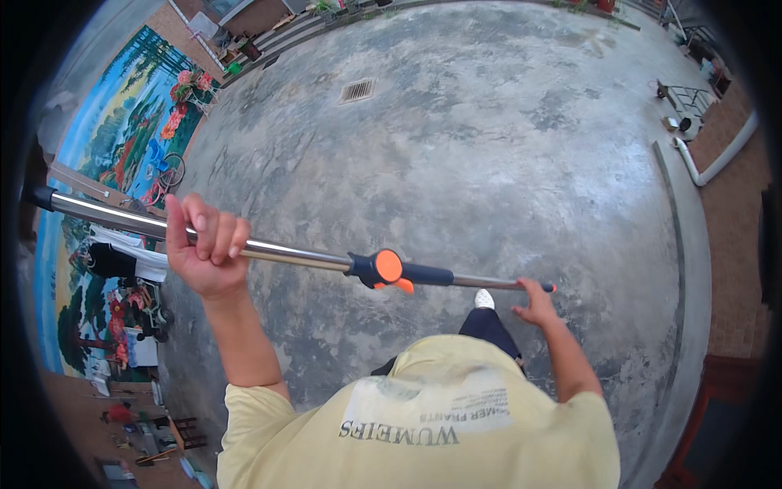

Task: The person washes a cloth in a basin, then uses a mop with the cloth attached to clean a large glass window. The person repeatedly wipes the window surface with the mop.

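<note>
A telescopic metal pole [299,252] slants across my front, its thicker chrome section at the left. My left hand [211,250] is curled around that section, raised near the camera, with one finger pointing up. Midway along the pole is a dark blue plastic clamp [363,269] bearing a round orange cap [388,266] and an orange lever [402,285]. Low at the right, my right hand [536,305] holds the thin section close to its orange-tipped end [553,288]. The thumb there is spread below the pole. A black cap [44,198] covers the upper left end.
Concrete floor [440,165] spreads ahead, with a metal drain grate [357,91]. A painted mural wall [122,134], a bicycle [173,170] and hanging clothes [125,257] line the left. A white pipe [721,162] and a metal cart [687,98] are at the right.
</note>
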`<state>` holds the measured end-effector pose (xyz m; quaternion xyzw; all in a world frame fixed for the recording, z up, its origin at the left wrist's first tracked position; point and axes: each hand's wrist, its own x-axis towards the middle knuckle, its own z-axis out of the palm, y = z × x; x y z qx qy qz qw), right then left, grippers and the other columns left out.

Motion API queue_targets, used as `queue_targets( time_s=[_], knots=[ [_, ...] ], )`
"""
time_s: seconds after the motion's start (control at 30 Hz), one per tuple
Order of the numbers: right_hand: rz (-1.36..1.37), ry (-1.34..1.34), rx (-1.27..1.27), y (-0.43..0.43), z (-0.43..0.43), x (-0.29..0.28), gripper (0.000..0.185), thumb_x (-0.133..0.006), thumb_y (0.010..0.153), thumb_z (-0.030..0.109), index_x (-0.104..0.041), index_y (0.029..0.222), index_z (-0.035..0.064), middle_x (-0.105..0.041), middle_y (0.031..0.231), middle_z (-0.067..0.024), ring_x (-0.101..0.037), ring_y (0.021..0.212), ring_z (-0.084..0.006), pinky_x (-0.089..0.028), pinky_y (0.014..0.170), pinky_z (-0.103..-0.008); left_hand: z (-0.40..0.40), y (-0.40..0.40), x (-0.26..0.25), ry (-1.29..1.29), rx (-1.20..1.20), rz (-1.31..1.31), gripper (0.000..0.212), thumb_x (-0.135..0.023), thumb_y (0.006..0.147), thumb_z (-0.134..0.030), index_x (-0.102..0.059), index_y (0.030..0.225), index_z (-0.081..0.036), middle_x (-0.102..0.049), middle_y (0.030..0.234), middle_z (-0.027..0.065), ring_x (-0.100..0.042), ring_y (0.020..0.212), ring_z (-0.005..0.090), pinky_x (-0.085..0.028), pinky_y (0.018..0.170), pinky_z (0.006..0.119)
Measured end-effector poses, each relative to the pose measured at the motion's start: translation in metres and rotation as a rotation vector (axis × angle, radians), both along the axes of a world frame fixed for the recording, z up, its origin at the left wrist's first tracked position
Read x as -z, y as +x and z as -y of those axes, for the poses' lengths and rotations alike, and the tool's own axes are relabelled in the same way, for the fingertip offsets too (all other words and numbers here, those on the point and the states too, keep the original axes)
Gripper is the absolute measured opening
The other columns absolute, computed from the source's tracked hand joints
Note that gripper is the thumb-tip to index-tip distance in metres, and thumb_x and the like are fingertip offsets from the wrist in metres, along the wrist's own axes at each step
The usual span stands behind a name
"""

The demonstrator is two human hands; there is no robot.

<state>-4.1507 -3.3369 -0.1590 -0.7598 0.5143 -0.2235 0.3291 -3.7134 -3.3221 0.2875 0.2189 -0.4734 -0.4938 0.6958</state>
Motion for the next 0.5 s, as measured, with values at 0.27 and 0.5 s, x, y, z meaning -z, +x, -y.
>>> queue_targets(
  time_s=[0.27,0.5],
  knots=[
    [-0.328,0.168,-0.231,0.114,0.286,-0.002,0.018,-0.059,0.067,0.025,-0.062,0.07,0.007,-0.062,0.074,-0.0186,-0.059,0.075,-0.0406,-0.05,0.069,-0.0464,0.224,0.139,-0.035,-0.022,0.063,-0.101,0.041,-0.033,0.1,-0.037,-0.043,0.073,-0.008,-0.028,0.041,-0.0055,-0.023,0.032,0.0069,-0.029,0.04,0.025],
    [-0.306,0.031,-0.002,0.292,0.484,0.012,0.018,-0.059,0.066,0.024,-0.064,0.069,0.0075,-0.064,0.076,-0.0179,-0.061,0.076,-0.0386,-0.051,0.071,-0.0457,0.395,0.285,-0.035,-0.127,-0.095,-0.066,0.042,-0.028,0.102,-0.035,-0.041,0.073,-0.008,-0.025,0.042,-0.0064,-0.02,0.031,0.0052,-0.027,0.034,0.023]
  ],
)
